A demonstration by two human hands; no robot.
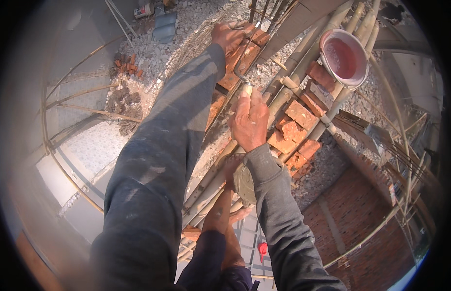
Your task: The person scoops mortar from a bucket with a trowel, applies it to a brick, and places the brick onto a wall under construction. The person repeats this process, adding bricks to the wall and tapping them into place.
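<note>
High on bamboo scaffolding [303, 53], the right hand [249, 121] is clamped round the pale handle of a bent metal hook tool [241, 63]; the left hand [230, 35] grips steel bars [257, 12] above stacked red bricks [295, 131]; a pink-stained bucket [344, 57] rests on the poles, right of the tool.

Orange-red bricks [297, 127] lie on pale tan bamboo poles [303, 53] beside a pink-red basin [343, 57]; grey sleeves [157, 160].
</note>
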